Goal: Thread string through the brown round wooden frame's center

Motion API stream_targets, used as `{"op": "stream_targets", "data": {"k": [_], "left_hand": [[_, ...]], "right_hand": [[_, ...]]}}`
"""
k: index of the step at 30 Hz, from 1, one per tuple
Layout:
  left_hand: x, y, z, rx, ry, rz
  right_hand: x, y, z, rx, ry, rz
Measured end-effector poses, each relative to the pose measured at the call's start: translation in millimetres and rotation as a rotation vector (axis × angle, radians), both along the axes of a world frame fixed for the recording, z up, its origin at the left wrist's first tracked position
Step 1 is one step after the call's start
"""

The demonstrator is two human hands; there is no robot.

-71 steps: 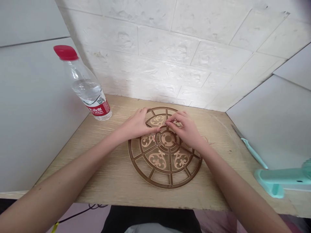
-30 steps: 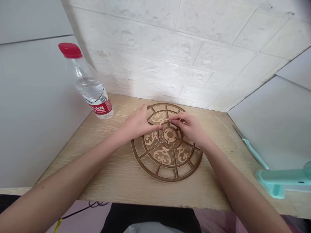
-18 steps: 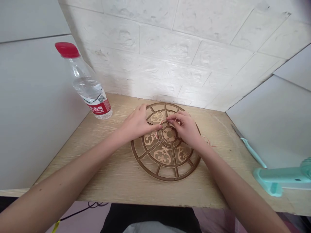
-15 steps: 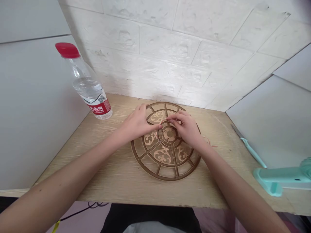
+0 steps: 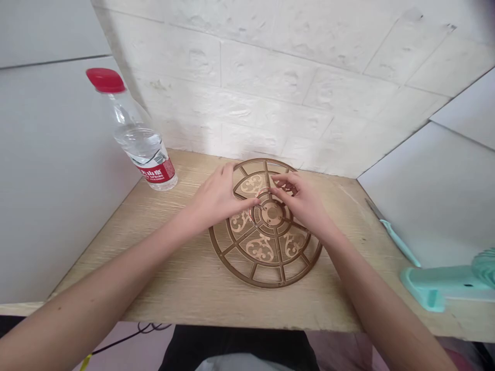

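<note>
A round brown openwork disc [image 5: 260, 284] lies on the wooden tabletop, with lighter scroll-shaped inserts and a small hub [image 5: 273, 213]. My left hand [image 5: 218, 198] holds the disc at its upper left: the fingers bend at the rim and the thumb presses beside the hub. Around the hub's upper left runs a thin reddish thread [image 5: 249, 215], partly under that thumb. Over the upper right of the disc is my right hand [image 5: 303, 201], its thumb and fingers apart. Its thumb tip is close to the thread; the other fingers are partly hidden.
A red-capped water bottle [image 5: 154, 167] stands at the back left. At the right, a knife with a mint handle [image 5: 400, 242] lies along the side panel, near a mint-coloured device [image 5: 436, 283]. A white brick-patterned wall [image 5: 255, 113] closes off the back.
My right thumb and fingers have parted from their pinch at the thread, and the hand has shifted slightly right. The loose thread end right of the disc no longer shows. My left hand stays.
</note>
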State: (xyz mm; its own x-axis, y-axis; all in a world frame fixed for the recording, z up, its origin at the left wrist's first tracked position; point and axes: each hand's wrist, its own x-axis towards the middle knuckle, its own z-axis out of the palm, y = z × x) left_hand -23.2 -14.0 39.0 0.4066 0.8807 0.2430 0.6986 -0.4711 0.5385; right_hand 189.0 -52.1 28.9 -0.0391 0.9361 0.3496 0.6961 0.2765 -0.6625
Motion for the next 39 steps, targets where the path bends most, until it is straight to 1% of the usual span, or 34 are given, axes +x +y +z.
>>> {"op": "stream_targets", "data": {"k": [6, 11, 14, 17, 19, 23, 27, 32, 39], "left_hand": [[0.4, -1.8, 3.1, 0.043, -0.002, -0.005], [0.8, -2.9, 5.2, 0.054, -0.007, -0.001], [1.0, -3.8, 5.9, 0.059, -0.008, -0.002], [1.0, -4.7, 5.7, 0.064, 0.0, 0.006], [1.0, -5.1, 4.9, 0.067, 0.008, 0.007], [1.2, -5.0, 2.1, 0.064, 0.028, 0.017], [0.6, -2.7, -1.6, 0.016, 0.052, 0.025], [-1.2, 0.8, -5.0, 0.004, 0.046, -0.019], [-1.5, 0.9, -6.2, -0.011, 0.061, 0.001]], "right_hand": [[-1.3, -3.8, 7.1, 0.083, -0.103, -0.043], [1.5, -5.2, 10.3, 0.138, -0.219, -0.164], [7.2, -3.5, 9.2, 0.078, -0.214, -0.2], [12.1, -1.0, 7.1, -0.042, -0.154, -0.159], [13.4, 0.1, 5.4, -0.08, -0.112, -0.136], [11.6, 0.2, 2.6, -0.109, -0.116, -0.182], [9.4, -0.7, 0.4, -0.148, -0.173, -0.219], [8.0, -1.0, -1.2, -0.135, -0.212, -0.253], [5.5, -0.9, -1.9, -0.135, -0.207, -0.259]]}}
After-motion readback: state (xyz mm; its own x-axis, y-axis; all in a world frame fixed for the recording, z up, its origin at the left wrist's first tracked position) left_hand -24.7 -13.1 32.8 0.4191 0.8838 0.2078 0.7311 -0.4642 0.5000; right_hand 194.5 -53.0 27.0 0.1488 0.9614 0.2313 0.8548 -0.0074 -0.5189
